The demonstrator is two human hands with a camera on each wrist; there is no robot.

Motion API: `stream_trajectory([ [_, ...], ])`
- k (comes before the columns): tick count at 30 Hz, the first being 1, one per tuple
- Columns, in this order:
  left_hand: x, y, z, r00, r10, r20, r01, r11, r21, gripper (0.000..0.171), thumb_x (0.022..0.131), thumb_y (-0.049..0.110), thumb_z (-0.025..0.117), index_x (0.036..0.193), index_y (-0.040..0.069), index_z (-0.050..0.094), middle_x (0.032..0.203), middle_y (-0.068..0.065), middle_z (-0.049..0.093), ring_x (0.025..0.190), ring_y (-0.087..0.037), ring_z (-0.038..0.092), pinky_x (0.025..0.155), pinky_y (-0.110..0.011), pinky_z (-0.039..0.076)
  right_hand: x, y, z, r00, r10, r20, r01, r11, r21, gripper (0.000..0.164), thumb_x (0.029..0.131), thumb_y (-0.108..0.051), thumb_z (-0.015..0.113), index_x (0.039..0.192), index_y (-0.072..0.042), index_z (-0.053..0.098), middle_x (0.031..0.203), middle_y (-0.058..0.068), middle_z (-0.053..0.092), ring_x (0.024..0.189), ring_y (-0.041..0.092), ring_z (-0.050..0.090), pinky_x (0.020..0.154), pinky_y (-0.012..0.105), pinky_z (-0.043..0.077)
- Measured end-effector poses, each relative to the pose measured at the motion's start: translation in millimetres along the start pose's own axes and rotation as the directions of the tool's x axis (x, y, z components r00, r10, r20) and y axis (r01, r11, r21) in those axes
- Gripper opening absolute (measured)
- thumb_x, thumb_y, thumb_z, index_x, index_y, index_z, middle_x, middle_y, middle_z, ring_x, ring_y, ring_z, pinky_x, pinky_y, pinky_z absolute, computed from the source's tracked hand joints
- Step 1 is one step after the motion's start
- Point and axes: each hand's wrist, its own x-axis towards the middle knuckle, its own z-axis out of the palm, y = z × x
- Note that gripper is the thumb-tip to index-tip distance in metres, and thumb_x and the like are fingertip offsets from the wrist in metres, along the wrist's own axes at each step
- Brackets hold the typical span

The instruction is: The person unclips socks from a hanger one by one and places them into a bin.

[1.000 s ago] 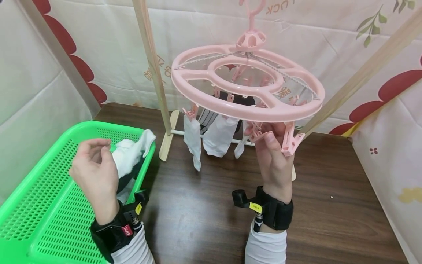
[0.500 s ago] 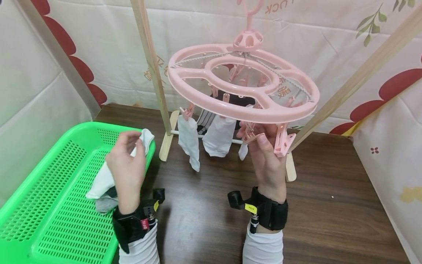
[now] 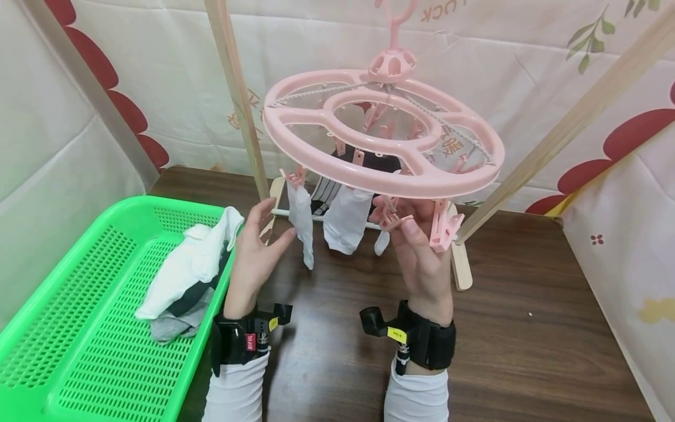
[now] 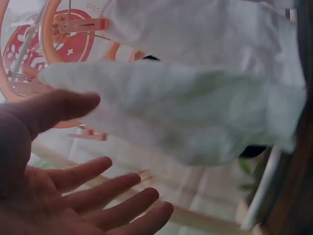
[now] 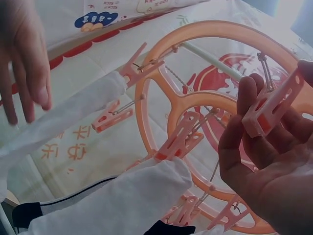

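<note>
My right hand [image 3: 429, 264] pinches a pink clothespin [image 5: 274, 105] between thumb and fingers, at the near side of a round pink drying hanger [image 3: 358, 170]. No cloth shows in that clothespin. My left hand [image 3: 253, 264] has its fingers spread, beside a white sock [image 3: 300, 220] clipped at the hanger's left. In the left wrist view thumb and fingers lie on either side of that hanging sock [image 4: 186, 107], with a gap below it. Another white sock [image 3: 347, 220] and a black-and-white striped sock [image 3: 327, 193] hang further in.
A green basket [image 3: 211, 328] at the left holds white, black and grey socks [image 3: 184, 269]. Wooden posts [image 3: 234, 88] with feet and a white crossbar [image 3: 316, 218] stand around the hanger. An unused pink clothespin [image 3: 445, 225] dangles right of my right hand.
My left hand has moved right from over the basket to the hanging sock, and its fingers have spread. The hanger and my right hand have shifted slightly left.
</note>
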Motion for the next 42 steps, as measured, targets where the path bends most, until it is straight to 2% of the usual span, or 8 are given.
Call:
stream_trajectory([
  [6, 4.4, -10.7, 8.0, 0.995, 0.017, 0.098, -0.009, 0.997, -0.078, 0.077, 0.084, 0.002, 0.072, 0.148, 0.003, 0.029, 0.152, -0.015, 0.031, 0.14, -0.031, 0.027, 0.11, -0.052, 0.022, 1.1, 1.3, 1.5, 1.0, 0.007, 0.019, -0.006, 0.999, -0.041, 0.04, 0.091, -0.01, 0.063, 0.127, 0.002, 0.053, 0.109, 0.02, 0.064, 0.094, 0.03, 0.059, 0.085, 0.038, 0.046],
  [9, 6.2, -14.2, 13.6, 0.994, 0.025, 0.107, -0.018, 0.998, -0.065, 0.078, 0.082, 0.002, 0.073, 0.148, 0.004, 0.03, 0.147, -0.016, 0.037, 0.135, -0.031, 0.033, 0.109, -0.055, 0.022, 1.4, 1.1, 1.2, 1.0, 0.006, 0.025, -0.004, 0.998, -0.06, 0.038, 0.091, -0.011, 0.062, 0.126, 0.002, 0.054, 0.107, 0.021, 0.065, 0.089, 0.03, 0.058, 0.084, 0.038, 0.045],
  [15, 4.8, -12.1, 17.1, 0.993, -0.019, 0.12, 0.027, 0.997, -0.072, 0.061, 0.082, -0.002, 0.072, 0.135, -0.002, 0.043, 0.118, -0.023, 0.057, 0.112, -0.033, 0.055, 0.095, -0.05, 0.043, 0.6, 4.3, 2.3, 1.0, 0.026, 0.018, -0.025, 0.998, -0.052, 0.04, 0.09, -0.012, 0.065, 0.126, 0.001, 0.053, 0.107, 0.02, 0.065, 0.093, 0.03, 0.058, 0.086, 0.039, 0.045],
  [21, 1.9, -9.8, 14.1, 0.986, -0.037, 0.162, 0.043, 0.998, -0.036, 0.037, 0.085, -0.001, 0.069, 0.12, -0.007, 0.057, 0.113, -0.021, 0.061, 0.097, -0.032, 0.061, 0.083, -0.045, 0.051, -0.1, 16.4, 2.5, 0.997, 0.07, 0.043, -0.067, 0.996, -0.064, 0.039, 0.089, -0.012, 0.069, 0.125, -0.001, 0.057, 0.112, 0.016, 0.064, 0.102, 0.027, 0.059, 0.091, 0.04, 0.046],
  [27, -0.2, -8.2, 12.0, 0.973, -0.068, 0.219, 0.069, 0.998, 0.003, 0.03, 0.086, 0.001, 0.068, 0.114, -0.009, 0.06, 0.107, -0.021, 0.064, 0.09, -0.031, 0.062, 0.077, -0.041, 0.053, -2.1, 33.0, 1.6, 0.982, 0.157, 0.107, -0.127, 0.963, -0.239, 0.037, 0.09, -0.012, 0.068, 0.126, -0.01, 0.06, 0.123, 0.011, 0.061, 0.108, 0.025, 0.058, 0.093, 0.038, 0.044],
  [31, -1.1, -7.3, 11.2, 0.966, -0.072, 0.249, 0.073, 0.997, 0.007, 0.03, 0.087, 0.001, 0.067, 0.115, -0.007, 0.059, 0.107, -0.02, 0.064, 0.089, -0.03, 0.062, 0.077, -0.041, 0.053, 0.5, 45.1, 5.2, 0.972, 0.205, 0.113, -0.157, 0.929, -0.336, 0.032, 0.093, -0.007, 0.061, 0.124, 0.003, 0.058, 0.118, 0.013, 0.062, 0.105, 0.03, 0.058, 0.09, 0.039, 0.046],
  [35, -1.7, -7.5, 11.6, 0.959, -0.062, 0.276, 0.062, 0.998, 0.007, 0.027, 0.087, 0.0, 0.066, 0.112, -0.009, 0.06, 0.105, -0.021, 0.065, 0.088, -0.029, 0.063, 0.076, -0.039, 0.053, 5.9, 56.2, 9.4, 0.98, 0.185, 0.078, -0.146, 0.922, -0.358, 0.034, 0.093, -0.002, 0.057, 0.121, 0.016, 0.053, 0.113, 0.013, 0.063, 0.106, 0.031, 0.057, 0.089, 0.039, 0.045],
  [42, -1.5, -6.1, 10.8, 0.947, -0.031, 0.32, 0.014, 0.998, 0.055, 0.022, 0.086, 0.001, 0.067, 0.106, -0.009, 0.064, 0.1, -0.019, 0.067, 0.084, -0.027, 0.063, 0.072, -0.038, 0.053, 17.8, 66.3, 12.8, 0.99, 0.134, 0.041, -0.11, 0.923, -0.37, 0.047, 0.093, -0.024, 0.063, 0.124, 0.011, 0.055, 0.116, 0.015, 0.062, 0.114, 0.034, 0.053, 0.096, 0.04, 0.04],
])
